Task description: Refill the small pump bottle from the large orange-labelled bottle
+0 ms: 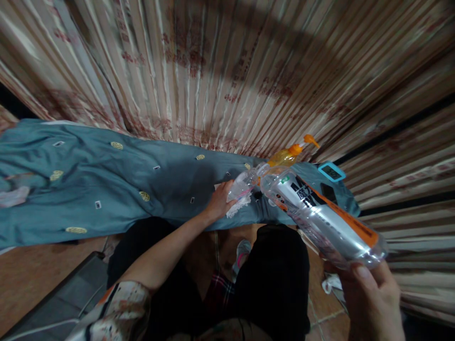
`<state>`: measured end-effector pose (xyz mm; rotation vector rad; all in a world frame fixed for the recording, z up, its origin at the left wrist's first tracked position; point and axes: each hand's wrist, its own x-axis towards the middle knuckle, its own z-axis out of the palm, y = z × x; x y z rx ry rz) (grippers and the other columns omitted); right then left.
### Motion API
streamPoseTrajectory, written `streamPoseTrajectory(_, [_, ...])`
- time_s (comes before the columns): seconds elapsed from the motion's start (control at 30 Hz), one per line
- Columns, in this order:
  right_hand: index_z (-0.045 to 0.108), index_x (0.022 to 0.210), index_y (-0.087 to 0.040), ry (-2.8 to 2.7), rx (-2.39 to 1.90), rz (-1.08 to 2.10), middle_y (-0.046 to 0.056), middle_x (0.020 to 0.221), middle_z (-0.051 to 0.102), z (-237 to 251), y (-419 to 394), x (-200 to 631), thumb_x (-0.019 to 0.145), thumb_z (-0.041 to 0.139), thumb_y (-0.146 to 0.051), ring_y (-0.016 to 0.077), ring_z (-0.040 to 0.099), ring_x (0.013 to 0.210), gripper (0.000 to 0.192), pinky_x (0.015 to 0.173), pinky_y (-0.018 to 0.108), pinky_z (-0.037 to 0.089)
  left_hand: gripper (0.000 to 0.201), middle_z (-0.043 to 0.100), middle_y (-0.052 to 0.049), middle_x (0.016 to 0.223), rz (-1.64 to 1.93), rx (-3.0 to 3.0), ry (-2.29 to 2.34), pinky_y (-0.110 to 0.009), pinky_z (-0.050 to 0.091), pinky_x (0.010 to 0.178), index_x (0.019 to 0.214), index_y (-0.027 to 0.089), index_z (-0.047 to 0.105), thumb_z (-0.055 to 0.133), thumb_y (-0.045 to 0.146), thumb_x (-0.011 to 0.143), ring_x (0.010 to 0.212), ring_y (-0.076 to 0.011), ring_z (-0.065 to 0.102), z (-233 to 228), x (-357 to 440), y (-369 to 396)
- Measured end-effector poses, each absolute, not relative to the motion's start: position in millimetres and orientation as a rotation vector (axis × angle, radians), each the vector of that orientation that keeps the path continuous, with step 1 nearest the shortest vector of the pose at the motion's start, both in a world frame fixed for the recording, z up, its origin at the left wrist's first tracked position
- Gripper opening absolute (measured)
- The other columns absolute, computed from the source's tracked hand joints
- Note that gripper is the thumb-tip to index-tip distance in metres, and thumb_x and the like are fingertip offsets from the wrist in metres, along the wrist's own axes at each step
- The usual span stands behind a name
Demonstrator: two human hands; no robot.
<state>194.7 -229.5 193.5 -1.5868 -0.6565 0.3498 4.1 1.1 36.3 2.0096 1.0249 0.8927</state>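
A teal bedsheet [106,189] covers the bed. The right hand [369,298] grips a clear labelled bottle [320,213] by its base only, so it may tip out. The left hand [220,201], fingers curled on a smaller clear bottle [243,185] and white cloth [237,206], could knock the orange pump bottle [289,154] nearby.

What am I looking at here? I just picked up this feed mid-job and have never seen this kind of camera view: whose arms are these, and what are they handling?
There is no machine here. The one picture comes from a camera worn on a person's head, looking forward and down, so both arms are that person's own. The right hand grips the base of a clear plastic bottle with a silver and orange label, held up close to the lens. The left hand reaches forward onto a blue-green patterned cloth and touches a small clear bottle beside a white scrap. Further back lie an orange pump bottle and a small blue-framed digital device. A striped curtain hangs behind.
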Motion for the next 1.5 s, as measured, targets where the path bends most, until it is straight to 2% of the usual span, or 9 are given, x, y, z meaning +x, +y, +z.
streamPoseTrajectory(0.23, [0.071, 0.107, -0.019, -0.653, -1.576, 0.346, 0.002, 0.081, 0.066, 194.9, -227.7, 196.0, 0.054, 0.084, -0.039, 0.021, 0.061, 0.064, 0.058, 0.053, 0.032, 0.049, 0.066, 0.059, -0.012, 0.137, 0.894, 2.015, 1.031, -0.047, 0.047, 0.111, 0.139, 0.021, 0.045, 0.076, 0.017, 0.08, 0.13, -0.0296, 0.056, 35.5, 4.7, 1.6])
streamPoseTrajectory(0.5, [0.071, 0.115, -0.02, -0.686, -1.566, 0.365, 0.008, 0.103, 0.07, 192.7, -232.6, 198.8, 0.059, 0.083, -0.04, 0.0216, 0.064, 0.067, 0.06, 0.059, 0.036, 0.055, 0.065, 0.059, -0.012, 0.136, 0.912, 2.023, 1.023, -0.047, 0.047, 0.11, 0.139, 0.021, 0.046, 0.076, 0.019, 0.08, 0.129, -0.0298, 0.057, 32.9, 4.2, 1.9])
streamPoseTrajectory(0.73, [0.072, 0.106, -0.019, -0.646, -1.594, 0.331, 0.007, 0.092, 0.072, 197.7, -226.9, 193.1, 0.052, 0.085, -0.045, 0.0231, 0.064, 0.062, 0.062, 0.058, 0.04, 0.056, 0.066, 0.058, -0.012, 0.138, 0.933, 2.032, 1.0, -0.048, 0.046, 0.11, 0.141, 0.022, 0.044, 0.074, 0.021, 0.082, 0.13, -0.0289, 0.056, 29.2, 4.4, 2.7])
streamPoseTrajectory(1.07, [0.072, 0.11, -0.02, -0.643, -1.592, 0.337, 0.009, 0.102, 0.071, 196.7, -228.7, 193.9, 0.054, 0.085, -0.042, 0.0266, 0.068, 0.076, 0.062, 0.06, 0.037, 0.057, 0.066, 0.058, -0.012, 0.137, 0.927, 2.041, 1.013, -0.048, 0.046, 0.111, 0.141, 0.022, 0.043, 0.074, 0.021, 0.082, 0.131, -0.0292, 0.056, 28.4, 4.9, 2.9])
streamPoseTrajectory(1.3, [0.071, 0.112, -0.018, -0.651, -1.595, 0.338, 0.012, 0.11, 0.072, 196.0, -228.9, 196.6, 0.053, 0.084, -0.042, 0.0323, 0.07, 0.091, 0.065, 0.071, 0.043, 0.059, 0.067, 0.057, -0.014, 0.139, 0.902, 2.043, 1.023, -0.049, 0.045, 0.112, 0.141, 0.021, 0.043, 0.075, 0.019, 0.082, 0.132, -0.03, 0.055, 29.9, 5.5, 2.7])
streamPoseTrajectory(1.5, [0.071, 0.11, -0.02, -0.591, -1.608, 0.329, 0.009, 0.107, 0.073, 198.6, -226.9, 192.9, 0.052, 0.086, -0.044, 0.033, 0.069, 0.104, 0.065, 0.094, 0.048, 0.055, 0.066, 0.058, -0.012, 0.136, 0.916, 2.024, 1.032, -0.046, 0.046, 0.111, 0.139, 0.02, 0.046, 0.076, 0.019, 0.081, 0.13, -0.0295, 0.056, 30.9, 6.8, 2.7])
